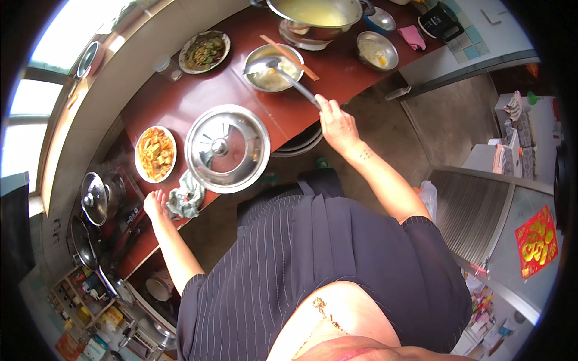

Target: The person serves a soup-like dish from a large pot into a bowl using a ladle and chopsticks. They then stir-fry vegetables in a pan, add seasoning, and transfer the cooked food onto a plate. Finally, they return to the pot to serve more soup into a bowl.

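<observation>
My right hand [336,122] grips the handle of a metal ladle [295,84], whose head is over a steel bowl [273,83] of pale, soupy food. A pair of wooden chopsticks [291,57] lies across that bowl's rim. My left hand [156,203] rests near the counter's edge beside a crumpled cloth [186,196], its fingers slightly curled and apart; it appears to hold nothing. Between my hands, a steel lid with a glass centre [227,149] lies on the red counter [271,119]. Behind the bowl stands a big steel pot [316,22] of yellowish liquid.
An oval plate of sliced food [156,154] and a plate of green vegetables [204,52] stand on the counter near a glass jar [168,68]. Another bowl [377,50], a pink cloth [412,37] and a black kettle [440,21] stand right. A lidded pot [95,198] is at left.
</observation>
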The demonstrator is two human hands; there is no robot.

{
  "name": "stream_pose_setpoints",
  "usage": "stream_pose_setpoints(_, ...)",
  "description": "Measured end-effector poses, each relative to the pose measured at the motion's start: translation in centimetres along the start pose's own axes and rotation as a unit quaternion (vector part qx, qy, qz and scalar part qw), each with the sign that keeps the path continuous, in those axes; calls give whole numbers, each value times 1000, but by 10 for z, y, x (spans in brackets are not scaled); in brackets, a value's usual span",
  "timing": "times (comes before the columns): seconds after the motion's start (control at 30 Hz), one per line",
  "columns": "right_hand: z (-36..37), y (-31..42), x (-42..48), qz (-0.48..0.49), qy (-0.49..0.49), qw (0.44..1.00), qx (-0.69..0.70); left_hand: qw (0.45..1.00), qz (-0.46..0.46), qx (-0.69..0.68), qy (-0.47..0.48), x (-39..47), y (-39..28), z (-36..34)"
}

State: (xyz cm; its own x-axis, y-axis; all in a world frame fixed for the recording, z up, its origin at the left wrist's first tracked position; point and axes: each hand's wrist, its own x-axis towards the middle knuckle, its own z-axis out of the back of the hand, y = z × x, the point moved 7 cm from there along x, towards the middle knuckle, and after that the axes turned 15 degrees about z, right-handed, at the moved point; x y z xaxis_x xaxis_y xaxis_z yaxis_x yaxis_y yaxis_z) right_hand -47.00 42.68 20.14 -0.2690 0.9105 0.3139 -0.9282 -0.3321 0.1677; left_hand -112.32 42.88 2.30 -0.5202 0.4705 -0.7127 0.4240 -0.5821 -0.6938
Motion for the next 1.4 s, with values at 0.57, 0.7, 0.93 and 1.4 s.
stream_pose_setpoints(0.57,129,-233,80,-114,15,893,436,906,-155,166,358,-380,95,-412)
stream_pose_setpoints(0.7,133,-283,146,-108,122,956,244,815,14,195,546,-411,178,-528)
stream_pose_setpoints(0.93,98,-303,201,24,187,977,95,837,101,224,490,-402,228,-672)
stream_pose_setpoints(1.4,55,-374,225,-186,443,653,586,847,216,-13,486,-416,267,-761)
